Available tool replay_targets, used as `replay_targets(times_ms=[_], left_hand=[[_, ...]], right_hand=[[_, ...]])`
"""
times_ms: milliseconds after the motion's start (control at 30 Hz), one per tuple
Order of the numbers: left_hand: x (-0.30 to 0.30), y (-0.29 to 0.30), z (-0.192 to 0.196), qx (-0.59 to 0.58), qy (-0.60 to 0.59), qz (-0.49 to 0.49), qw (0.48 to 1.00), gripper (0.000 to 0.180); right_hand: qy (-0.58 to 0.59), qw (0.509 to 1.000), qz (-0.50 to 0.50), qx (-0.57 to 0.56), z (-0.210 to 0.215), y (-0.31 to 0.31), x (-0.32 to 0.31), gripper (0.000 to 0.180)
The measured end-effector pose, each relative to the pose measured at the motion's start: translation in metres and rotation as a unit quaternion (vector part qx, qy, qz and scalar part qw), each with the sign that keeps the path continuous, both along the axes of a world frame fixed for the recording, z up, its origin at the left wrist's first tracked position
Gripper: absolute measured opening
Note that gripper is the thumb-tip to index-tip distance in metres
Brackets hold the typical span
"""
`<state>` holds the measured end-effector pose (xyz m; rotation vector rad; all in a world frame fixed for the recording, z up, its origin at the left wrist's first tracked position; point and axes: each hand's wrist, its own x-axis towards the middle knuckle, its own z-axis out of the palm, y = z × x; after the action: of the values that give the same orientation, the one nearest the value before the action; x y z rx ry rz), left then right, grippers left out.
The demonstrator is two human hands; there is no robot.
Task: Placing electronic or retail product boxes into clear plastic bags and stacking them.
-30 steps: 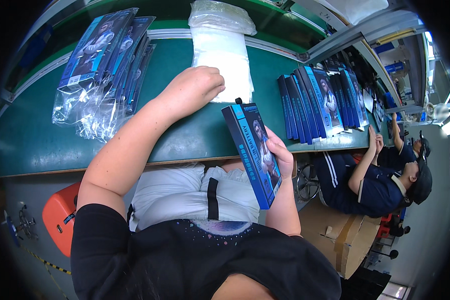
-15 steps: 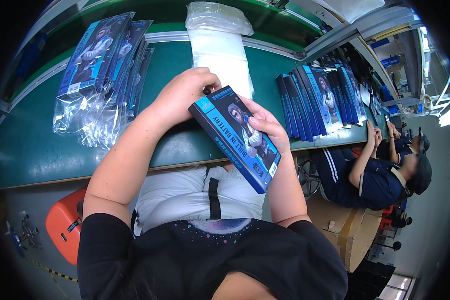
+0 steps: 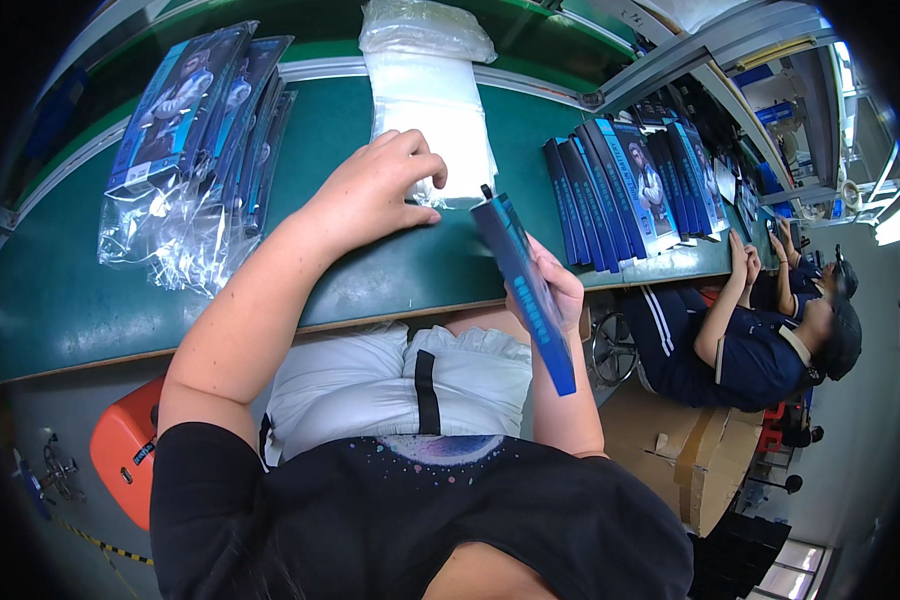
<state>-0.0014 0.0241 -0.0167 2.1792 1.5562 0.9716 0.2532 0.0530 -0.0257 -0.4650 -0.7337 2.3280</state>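
Observation:
My right hand grips a slim blue and black box, turned so its narrow printed side faces up. A small black tab sticks out at the box's far end. My left hand is open, fingers apart and curved, over the near end of a stack of clear plastic bags on the bench. Nothing shows between its fingers. Several boxes of the same kind stand in a leaning row to the right of the bags.
Bagged boxes lie piled at the left of the green bench. An orange chair is at lower left. A cardboard carton stands at lower right, near a seated co-worker. Metal framing rises at the far right.
My left hand has let go of the box and moved toward the plastic bags. My right hand has turned the box from its front face onto its narrow side.

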Motion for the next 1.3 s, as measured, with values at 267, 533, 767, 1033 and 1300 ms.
replay_targets(times_ms=[267, 533, 767, 1033, 1300], left_hand=[[-0.004, 0.012, -0.011, 0.012, 0.0, -0.013, 1.0, 0.009], [-0.003, 0.007, -0.01, 0.052, -0.06, -0.002, 0.997, 0.012], [-0.01, 0.006, -0.007, -0.021, -0.139, 0.017, 0.99, 0.017], [-0.004, 0.002, 0.006, -0.19, -0.4, 0.104, 0.891, 0.012], [-0.002, 0.0, 0.001, -0.143, -0.277, -0.015, 0.95, 0.015]], right_hand=[[0.043, 0.999, 0.005, 0.005, -0.015, -0.004, 0.009, 0.063], [0.018, 0.992, 0.121, 0.014, -0.003, -0.009, -0.02, 0.075], [-0.055, 0.991, 0.119, 0.024, 0.017, 0.012, -0.039, 0.064], [-0.144, 0.984, 0.065, 0.085, 0.019, 0.002, -0.012, 0.056], [-0.043, 0.991, 0.129, 0.008, 0.014, 0.014, -0.028, 0.067]])
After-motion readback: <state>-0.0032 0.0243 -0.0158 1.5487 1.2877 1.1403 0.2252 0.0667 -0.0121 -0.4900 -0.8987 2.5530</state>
